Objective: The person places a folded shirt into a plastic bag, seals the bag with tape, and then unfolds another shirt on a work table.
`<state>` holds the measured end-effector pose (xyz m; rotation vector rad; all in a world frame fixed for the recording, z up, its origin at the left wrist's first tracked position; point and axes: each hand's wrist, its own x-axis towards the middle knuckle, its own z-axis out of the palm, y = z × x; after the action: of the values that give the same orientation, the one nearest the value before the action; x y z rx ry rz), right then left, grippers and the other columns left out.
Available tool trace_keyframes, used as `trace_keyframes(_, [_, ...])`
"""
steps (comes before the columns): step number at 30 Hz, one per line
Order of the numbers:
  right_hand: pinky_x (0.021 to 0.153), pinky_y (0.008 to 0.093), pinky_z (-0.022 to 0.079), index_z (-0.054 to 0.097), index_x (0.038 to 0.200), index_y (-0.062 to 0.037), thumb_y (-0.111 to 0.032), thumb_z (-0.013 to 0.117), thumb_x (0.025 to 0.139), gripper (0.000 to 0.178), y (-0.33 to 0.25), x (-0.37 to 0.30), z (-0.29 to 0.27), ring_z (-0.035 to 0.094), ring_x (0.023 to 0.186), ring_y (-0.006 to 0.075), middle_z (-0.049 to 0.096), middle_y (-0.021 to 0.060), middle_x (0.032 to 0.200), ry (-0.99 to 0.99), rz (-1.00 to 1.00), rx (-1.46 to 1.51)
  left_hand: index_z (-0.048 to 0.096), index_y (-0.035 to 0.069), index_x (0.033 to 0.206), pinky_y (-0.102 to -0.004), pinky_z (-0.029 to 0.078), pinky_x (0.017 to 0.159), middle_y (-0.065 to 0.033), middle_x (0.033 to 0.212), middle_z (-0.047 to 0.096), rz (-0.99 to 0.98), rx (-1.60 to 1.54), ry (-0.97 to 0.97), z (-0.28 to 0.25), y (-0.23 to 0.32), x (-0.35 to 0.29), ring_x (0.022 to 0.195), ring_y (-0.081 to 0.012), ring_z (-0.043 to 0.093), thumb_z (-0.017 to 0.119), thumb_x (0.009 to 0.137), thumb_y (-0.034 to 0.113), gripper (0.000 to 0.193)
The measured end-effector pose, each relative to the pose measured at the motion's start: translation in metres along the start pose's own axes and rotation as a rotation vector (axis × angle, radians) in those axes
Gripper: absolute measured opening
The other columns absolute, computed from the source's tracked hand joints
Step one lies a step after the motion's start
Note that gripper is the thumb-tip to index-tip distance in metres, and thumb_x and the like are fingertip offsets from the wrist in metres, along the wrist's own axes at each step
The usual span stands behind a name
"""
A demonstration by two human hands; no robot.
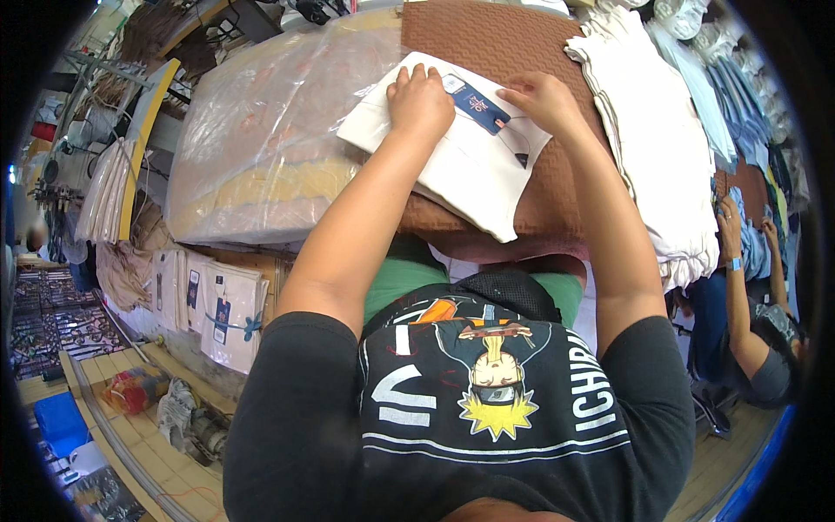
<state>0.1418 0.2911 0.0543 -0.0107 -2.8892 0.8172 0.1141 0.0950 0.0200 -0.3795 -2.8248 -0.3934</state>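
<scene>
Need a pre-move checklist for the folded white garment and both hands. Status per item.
1. Left hand on the folded white garment: ok, on its upper left part.
2. Right hand gripping the dark blue tag: cannot tell; fingertips are by its right side, but their contact is unclear.
3. Tag lying on top of the garment, not underneath: ok.
4. Garment wholly on the brown cover: not ok, its left corner reaches over the clear plastic sheet.
5. Co-worker's hand away from the garment: ok, at far right, beyond the white fabric stack.
</scene>
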Motion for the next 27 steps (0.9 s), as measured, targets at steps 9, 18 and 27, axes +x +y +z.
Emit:
trace_keyframes(9, [0.062,0.0267,0.048,0.067,0.107,-0.0068,-0.028,0.071,0.079,0.035,-0.001,0.039,0.041,0.061,0.071,0.0123,0.067,0.0056,0.086,-0.405,0.156,0.390,0.059,0.010,0.122,-0.0494,0.037,0.098,-0.0125,0.131,0.052,-0.058,-0.053,-0.051,0.014,0.000,0.022,0.124,-0.0337,0.044,0.046,0.091,0.026,0.037])
trace_keyframes(18, [0.066,0.0322,0.050,0.068,0.106,-0.0021,-0.024,0.071,0.076,0.037,-0.007,0.015,0.056,0.064,0.072,0.0195,0.069,0.0147,0.085,-0.241,0.270,0.590,0.057,0.012,0.124,-0.0566,0.028,0.103,-0.0115,0.134,0.050,0.001,-0.110,0.022,0.022,0.015,0.012,0.127,-0.0366,0.041,0.045,0.091,0.029,0.040])
trace_keyframes(27, [0.081,0.0401,0.048,0.065,0.103,-0.0030,-0.023,0.070,0.076,0.034,-0.038,-0.053,0.023,0.060,0.092,0.0326,0.065,0.0143,0.098,0.301,-0.263,-0.001,0.061,0.009,0.112,-0.0396,0.039,0.096,-0.0092,0.115,0.060,0.353,-0.435,0.372,-0.061,-0.053,-0.088,0.112,-0.0279,0.053,0.070,0.076,0.019,0.038])
